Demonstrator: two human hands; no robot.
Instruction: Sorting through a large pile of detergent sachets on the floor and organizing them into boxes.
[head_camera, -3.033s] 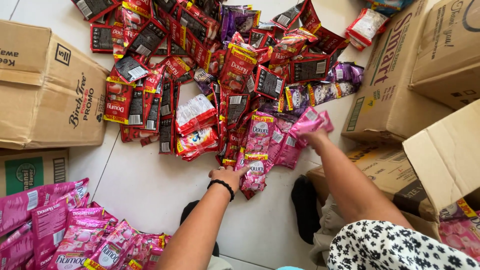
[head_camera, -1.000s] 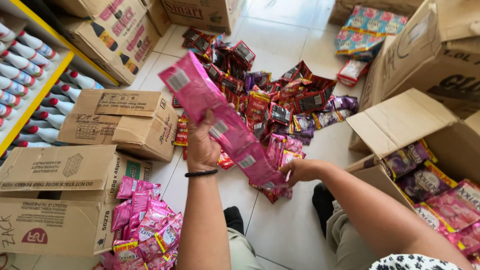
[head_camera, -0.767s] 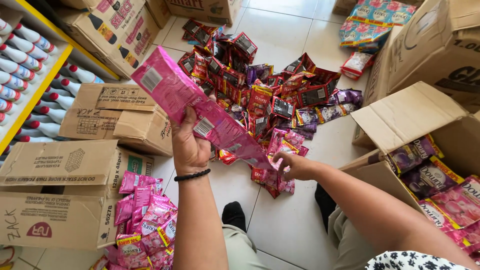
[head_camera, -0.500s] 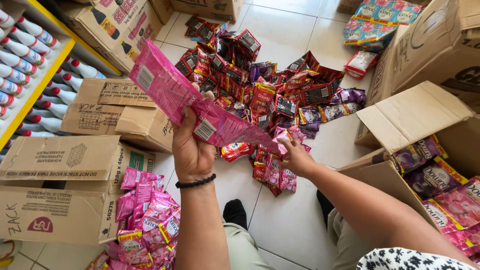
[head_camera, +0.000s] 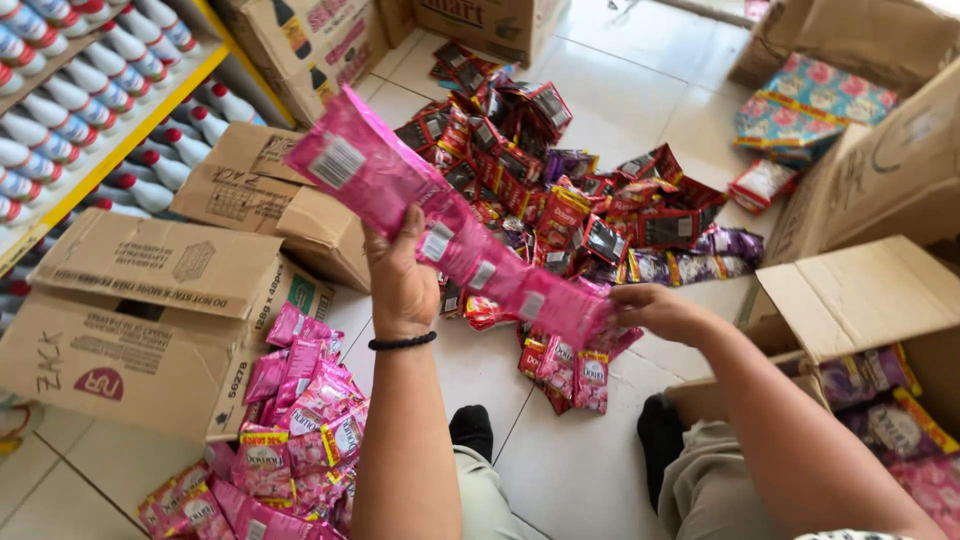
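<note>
Head view, looking down past my knees at the tiled floor (head_camera: 580, 470): my two dark-socked feet (head_camera: 470, 430) show only as toes, and my lap is cut off by the bottom edge.

Nearest, toward the floor's lower left, lies a heap of pink sachets (head_camera: 290, 440); they overlap too much for me to count, and the heap runs out of frame.

My left hand (head_camera: 400, 285), a black band at its wrist, is closed around a long strip of pink sachets (head_camera: 440, 225), thumb across the front. I can make out about five joined packets. My right hand (head_camera: 655, 310) pinches the strip's lower end, its fingertips hidden behind the packets. The strip hangs in the air between my hands, slanting from upper left to lower right above the floor. A few more pink sachets (head_camera: 575, 365) lie just under its lower end.

To the right an open cardboard box (head_camera: 860, 300) holds purple and pink packets, partly cut off. On the left sit two closed cartons (head_camera: 150, 300).

Farther off, a big pile of red, black and purple sachets (head_camera: 560, 190) spreads across the floor's middle, too jumbled to count. At the far left, rows of white bottles with red caps (head_camera: 70, 110) stand on a yellow-edged shelf, partly out of frame.
</note>
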